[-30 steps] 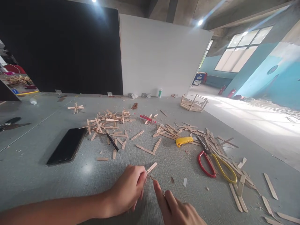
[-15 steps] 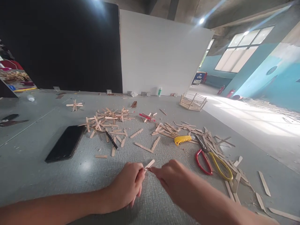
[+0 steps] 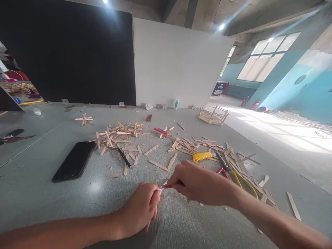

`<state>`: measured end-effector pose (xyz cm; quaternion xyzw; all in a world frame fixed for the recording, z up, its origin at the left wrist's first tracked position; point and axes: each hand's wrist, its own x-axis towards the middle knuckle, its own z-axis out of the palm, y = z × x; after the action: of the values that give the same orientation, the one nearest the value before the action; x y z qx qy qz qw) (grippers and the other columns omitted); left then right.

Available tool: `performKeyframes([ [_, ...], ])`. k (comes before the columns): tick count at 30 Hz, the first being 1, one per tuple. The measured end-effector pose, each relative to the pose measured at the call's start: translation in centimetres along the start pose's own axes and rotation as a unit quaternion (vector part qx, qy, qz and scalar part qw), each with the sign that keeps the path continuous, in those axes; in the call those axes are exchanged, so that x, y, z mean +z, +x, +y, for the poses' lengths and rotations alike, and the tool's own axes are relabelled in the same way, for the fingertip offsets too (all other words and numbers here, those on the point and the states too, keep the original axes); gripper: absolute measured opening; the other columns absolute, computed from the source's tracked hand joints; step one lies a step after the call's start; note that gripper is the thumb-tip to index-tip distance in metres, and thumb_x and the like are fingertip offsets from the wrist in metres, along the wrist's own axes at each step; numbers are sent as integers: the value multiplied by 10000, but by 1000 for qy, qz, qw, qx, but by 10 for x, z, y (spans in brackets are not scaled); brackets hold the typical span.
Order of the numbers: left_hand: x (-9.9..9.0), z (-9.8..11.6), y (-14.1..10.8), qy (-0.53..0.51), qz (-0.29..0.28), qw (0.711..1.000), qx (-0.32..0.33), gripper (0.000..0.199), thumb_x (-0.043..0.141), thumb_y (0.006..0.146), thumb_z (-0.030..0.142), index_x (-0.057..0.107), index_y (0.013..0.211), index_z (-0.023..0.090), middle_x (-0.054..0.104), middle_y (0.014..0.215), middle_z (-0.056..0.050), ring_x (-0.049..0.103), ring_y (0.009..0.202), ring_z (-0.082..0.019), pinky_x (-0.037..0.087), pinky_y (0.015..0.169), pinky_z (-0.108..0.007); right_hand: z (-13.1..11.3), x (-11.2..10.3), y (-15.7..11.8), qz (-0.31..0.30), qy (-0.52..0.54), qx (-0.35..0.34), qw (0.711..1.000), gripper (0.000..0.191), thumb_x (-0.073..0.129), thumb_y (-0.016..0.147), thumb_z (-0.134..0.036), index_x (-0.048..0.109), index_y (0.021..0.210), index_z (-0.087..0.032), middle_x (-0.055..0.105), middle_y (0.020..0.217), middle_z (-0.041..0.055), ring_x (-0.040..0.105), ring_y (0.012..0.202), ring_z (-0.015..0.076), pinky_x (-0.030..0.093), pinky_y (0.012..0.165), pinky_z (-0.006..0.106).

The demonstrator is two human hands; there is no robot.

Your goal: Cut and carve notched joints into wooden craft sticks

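Low in the centre, my left hand (image 3: 144, 207) is closed around a small wooden stick (image 3: 161, 189), most of it hidden by the fingers. My right hand (image 3: 183, 180) is closed too, its fingertips pinching at the stick's far end, close to my left fingers. Whether a tool is in the right fingers is hidden. Beyond the hands, loose craft sticks (image 3: 158, 165) lie on the grey table (image 3: 98, 221). To the right are a yellow-handled cutter (image 3: 202, 156) and scissors (image 3: 242, 180) with red and yellow handles, partly covered by my right arm.
At the left lies a black phone (image 3: 74, 162), with a black pen (image 3: 123, 157) by a stick pile (image 3: 121, 129). More sticks (image 3: 186, 145) are heaped at right. A stick frame (image 3: 214, 115) stands at the back right, near a glue bottle (image 3: 176, 103) and white board (image 3: 178, 62).
My right hand has moved up and slightly left, now covering much of the stick's far end. My right forearm has swung up over part of the scissors. My left hand is nearly unchanged.
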<state>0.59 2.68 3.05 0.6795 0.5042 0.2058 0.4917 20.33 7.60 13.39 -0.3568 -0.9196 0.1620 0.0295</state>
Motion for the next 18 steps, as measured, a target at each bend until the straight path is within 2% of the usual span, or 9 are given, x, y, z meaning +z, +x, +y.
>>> performKeyframes([
  [2, -1, 0, 0, 2, 0, 1000, 0, 446, 300, 1042, 467, 391, 678, 225, 455, 470, 57, 393, 284, -60, 234, 308, -154, 1, -10, 4, -54, 28, 7, 998, 325, 557, 882, -75, 834, 895, -243, 653, 572, -39, 544, 476, 61, 409, 532, 178],
  [4, -1, 1, 0, -2, 0, 1000, -2, 447, 298, 1043, 472, 394, 683, 226, 455, 472, 60, 390, 285, -62, 242, 309, -156, 0, -1, -4, -23, 10, 19, 999, 357, 524, 888, -57, 829, 901, -243, 688, 652, -10, 610, 566, 90, 438, 581, 200],
  [6, -1, 1, 0, -12, -6, 1000, -4, 442, 307, 1042, 489, 395, 695, 230, 457, 474, 67, 385, 281, -67, 259, 305, -159, -2, 27, -19, 55, -45, 9, 997, 386, 488, 885, -43, 815, 929, -241, 708, 722, 17, 660, 662, 132, 462, 612, 228],
  [8, -1, 1, -1, -24, -13, 1000, -9, 432, 316, 1037, 513, 403, 720, 233, 458, 484, 76, 379, 275, -72, 274, 291, -163, -4, 67, -38, 99, -89, 0, 991, 485, 453, 838, 11, 764, 1144, -200, 718, 743, 27, 666, 626, 144, 487, 580, 238],
  [10, 0, 0, 0, -34, -15, 999, -18, 432, 310, 1036, 531, 417, 741, 233, 464, 500, 79, 378, 270, -76, 270, 269, -165, -6, 107, -54, 120, -151, -7, 981, 635, 437, 772, 46, 611, 1374, -52, 722, 780, 66, 662, 549, 152, 503, 500, 246],
  [12, 1, -1, 0, -38, -14, 999, -24, 439, 302, 1038, 537, 428, 750, 230, 470, 505, 78, 381, 269, -78, 263, 257, -162, -9, 135, -64, 144, -202, 3, 969, 655, 444, 771, 59, 547, 1415, 7, 723, 829, 87, 669, 526, 150, 509, 454, 246],
  [13, 1, -2, 1, -39, -13, 999, -25, 437, 305, 1039, 537, 431, 756, 229, 470, 504, 79, 384, 271, -78, 262, 257, -159, -12, 141, -66, 150, -220, 5, 964, 657, 452, 765, 67, 546, 1413, 10, 719, 831, 84, 668, 513, 147, 507, 439, 247],
  [15, 1, -3, 2, -39, -14, 999, -25, 433, 315, 1036, 543, 430, 760, 230, 464, 489, 81, 383, 273, -80, 262, 261, -157, -17, 134, -63, 142, -234, -2, 962, 659, 474, 749, 75, 569, 1396, -6, 720, 820, 78, 669, 506, 150, 494, 437, 252],
  [18, 1, -4, 3, -30, -11, 999, -23, 442, 325, 1033, 544, 410, 729, 235, 459, 467, 75, 385, 269, -83, 253, 268, -161, -20, 87, -42, 48, -154, 0, 987, 602, 508, 726, 45, 669, 1296, -60, 747, 826, 108, 675, 567, 169, 464, 493, 260],
])
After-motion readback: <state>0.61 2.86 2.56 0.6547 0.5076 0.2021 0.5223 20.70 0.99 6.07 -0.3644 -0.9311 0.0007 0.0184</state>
